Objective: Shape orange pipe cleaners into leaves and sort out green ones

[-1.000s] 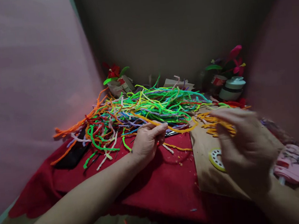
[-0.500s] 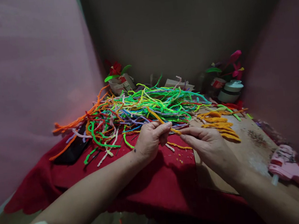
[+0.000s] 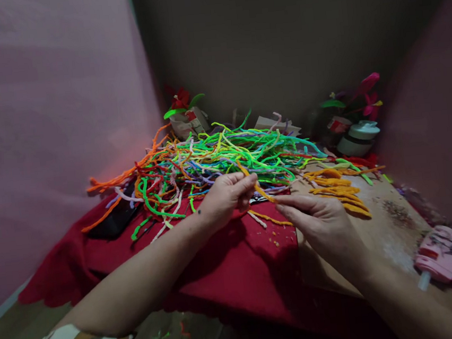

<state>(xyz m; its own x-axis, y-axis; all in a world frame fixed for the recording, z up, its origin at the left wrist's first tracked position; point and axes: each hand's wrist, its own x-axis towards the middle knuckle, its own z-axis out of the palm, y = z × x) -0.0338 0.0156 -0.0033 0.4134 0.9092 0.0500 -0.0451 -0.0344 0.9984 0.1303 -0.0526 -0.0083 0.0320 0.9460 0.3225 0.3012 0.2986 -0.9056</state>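
My right hand had come leftward to my left hand; both pinched a thin, fuzzy orange pipe cleaner between fingertips.

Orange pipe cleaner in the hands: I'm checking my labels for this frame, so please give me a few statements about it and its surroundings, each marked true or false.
1. The left hand and the right hand both pinch one orange pipe cleaner. True.
2. The pink glue gun is gripped in the right hand. False: it lies untouched at the far right.
3. The tangled pile of pipe cleaners lies on the red cloth beyond the hands. True.
4. The bent orange pieces lie left of the left hand. False: they lie on the brown board, right of both hands.
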